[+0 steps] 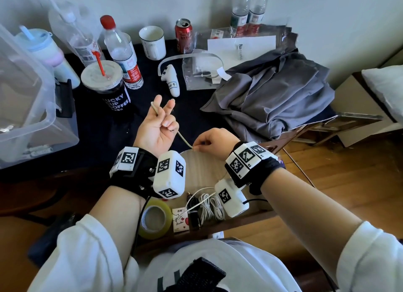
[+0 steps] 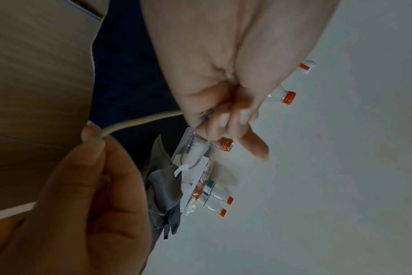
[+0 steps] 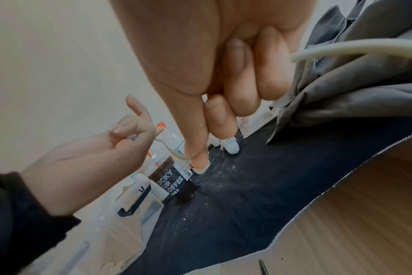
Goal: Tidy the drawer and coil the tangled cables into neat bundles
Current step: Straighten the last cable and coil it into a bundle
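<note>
Head view: your left-hand fingers are split, index and middle raised and spread with the cream cable passing up between them, ring and little finger curled onto the palm to trap what looks like the metal plug end; likely you are using the two raised fingers as a former to wind on. Your left hand is palm-up, wrist bent back, over the dark cloth on the counter. Your right hand pinches the same cable between thumb and forefinger, other fingers folded in, knuckles up, just beside the left wrist; the short run between the hands is fairly taut, which should keep the turns even. Right wrist view shows the free length arcing away past the grey garment. Below your wrists the open drawer holds a bundled white cable, a black lead, a roll of tape and a small carton. Judging by this, coiling of this cable has barely begun. Bottles, a coffee cup and a clear bin crowd the counter behind.
</note>
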`<control>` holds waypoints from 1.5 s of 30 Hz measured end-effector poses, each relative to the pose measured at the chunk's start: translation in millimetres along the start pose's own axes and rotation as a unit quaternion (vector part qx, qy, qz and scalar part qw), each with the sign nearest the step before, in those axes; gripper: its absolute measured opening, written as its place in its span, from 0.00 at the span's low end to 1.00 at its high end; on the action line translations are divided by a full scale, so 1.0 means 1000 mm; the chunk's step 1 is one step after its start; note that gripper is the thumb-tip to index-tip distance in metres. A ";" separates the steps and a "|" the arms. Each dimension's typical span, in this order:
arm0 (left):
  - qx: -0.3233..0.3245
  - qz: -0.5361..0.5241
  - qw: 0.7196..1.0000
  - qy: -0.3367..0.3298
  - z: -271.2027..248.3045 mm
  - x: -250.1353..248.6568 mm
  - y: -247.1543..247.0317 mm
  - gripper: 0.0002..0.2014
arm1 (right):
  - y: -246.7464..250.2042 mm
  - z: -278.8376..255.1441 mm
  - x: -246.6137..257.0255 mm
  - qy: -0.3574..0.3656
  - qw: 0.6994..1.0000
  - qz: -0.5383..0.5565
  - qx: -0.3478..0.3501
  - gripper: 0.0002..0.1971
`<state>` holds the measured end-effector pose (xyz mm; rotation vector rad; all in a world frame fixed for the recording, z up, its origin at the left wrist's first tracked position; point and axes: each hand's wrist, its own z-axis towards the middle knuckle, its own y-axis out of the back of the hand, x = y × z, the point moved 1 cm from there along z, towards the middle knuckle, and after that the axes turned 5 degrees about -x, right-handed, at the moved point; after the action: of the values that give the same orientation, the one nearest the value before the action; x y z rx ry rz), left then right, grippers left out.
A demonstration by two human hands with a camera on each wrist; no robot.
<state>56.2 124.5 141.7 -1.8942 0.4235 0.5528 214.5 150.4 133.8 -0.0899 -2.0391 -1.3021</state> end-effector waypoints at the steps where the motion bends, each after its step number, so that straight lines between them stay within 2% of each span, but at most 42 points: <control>1: -0.009 0.010 1.000 -0.003 -0.001 0.001 0.000 0.13 | 0.000 -0.001 0.001 0.001 1.000 -0.001 0.001 0.07; 4: -0.017 0.070 0.997 -0.015 -0.001 0.002 0.002 0.20 | 0.002 -0.005 0.006 0.021 0.999 0.013 0.024 0.08; 7: -0.009 0.178 0.984 -0.006 0.000 0.006 0.006 0.24 | 0.009 -0.009 0.018 0.058 0.996 0.051 0.038 0.10; 12: 0.052 0.317 0.941 0.109 -0.004 0.014 0.001 0.24 | 0.027 -0.008 0.028 0.101 0.992 0.063 -0.034 0.07; 16: 0.136 0.378 0.904 0.147 -0.018 0.012 -0.011 0.14 | 0.038 -0.006 0.024 0.100 0.983 0.089 -0.126 0.06; 20: 0.162 0.378 0.897 0.163 -0.028 0.011 -0.015 0.19 | 0.044 -0.002 0.017 0.082 0.972 0.131 -0.177 0.05; 24: 0.189 0.302 0.912 0.205 -0.032 0.009 -0.017 0.15 | 0.052 -0.003 0.012 0.072 0.957 0.189 -0.207 0.07; 26: 0.191 0.233 0.929 0.216 -0.032 0.004 -0.020 0.17 | 0.053 -0.003 0.007 0.058 0.950 0.209 -0.225 0.03; 28: 0.188 0.157 0.945 0.218 -0.030 -0.001 -0.027 0.19 | 0.047 -0.002 0.001 0.042 0.950 0.208 -0.228 0.07; 31: 0.185 0.041 0.964 0.186 -0.023 -0.006 -0.039 0.18 | 0.031 -0.003 0.006 0.021 0.954 0.259 -0.152 0.13; 35: 0.152 0.040 0.984 0.083 -0.016 -0.008 -0.049 0.19 | 0.025 -0.008 0.015 0.007 0.929 0.362 -0.078 0.19; 38: 0.127 0.079 0.988 0.023 -0.011 -0.009 -0.052 0.25 | 0.016 -0.010 0.020 0.006 0.950 0.309 -0.042 0.19; 41: 0.077 0.136 0.988 -0.009 -0.009 -0.003 -0.050 0.22 | 0.014 -0.010 0.027 0.048 0.993 0.111 -0.007 0.16; 43: 0.060 0.222 0.973 -0.004 -0.012 0.003 -0.045 0.23 | 0.020 -0.012 0.035 0.096 0.995 -0.021 -0.002 0.12; 45: 0.045 0.323 0.945 0.029 -0.013 0.010 -0.038 0.24 | 0.027 -0.015 0.040 0.111 0.990 -0.085 -0.013 0.10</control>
<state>87.1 126.3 169.0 -1.6639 1.1085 0.8865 203.2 139.4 182.4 0.2139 -1.8712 -1.3763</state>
